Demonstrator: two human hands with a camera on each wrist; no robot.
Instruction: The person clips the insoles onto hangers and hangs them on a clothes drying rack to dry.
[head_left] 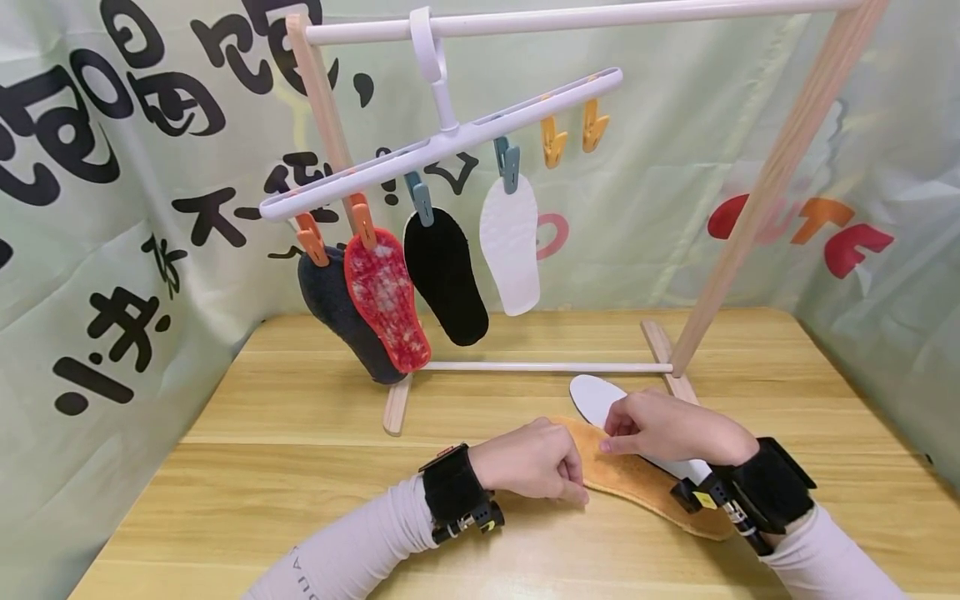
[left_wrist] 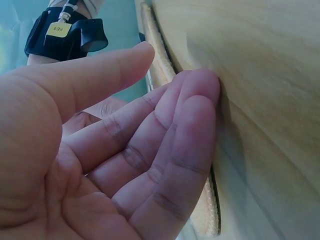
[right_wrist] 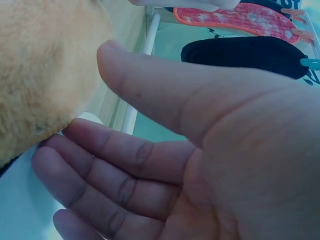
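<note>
An orange fuzzy insole (head_left: pixel 637 479) lies on the table, overlapping a white insole (head_left: pixel 595 397) behind it. At its near left edge is my left hand (head_left: pixel 534 462); the left wrist view shows the fingers (left_wrist: pixel 172 165) loosely bent, thumb apart from them, nothing between. My right hand (head_left: pixel 667 429) reaches over the orange insole from the right. In the right wrist view its thumb (right_wrist: pixel 145 82) stands away from the fingers (right_wrist: pixel 100 175), and the fingertips are right at the insole's far edge.
A wooden rack (head_left: pixel 780 183) with white bars stands behind. From it hangs a tilted white hanger (head_left: pixel 450 142) with dark grey (head_left: pixel 337 308), red (head_left: pixel 386 300), black (head_left: pixel 446 279) and white hanging insoles (head_left: pixel 510 246) in clips. Two yellow clips (head_left: pixel 553 143) hold nothing.
</note>
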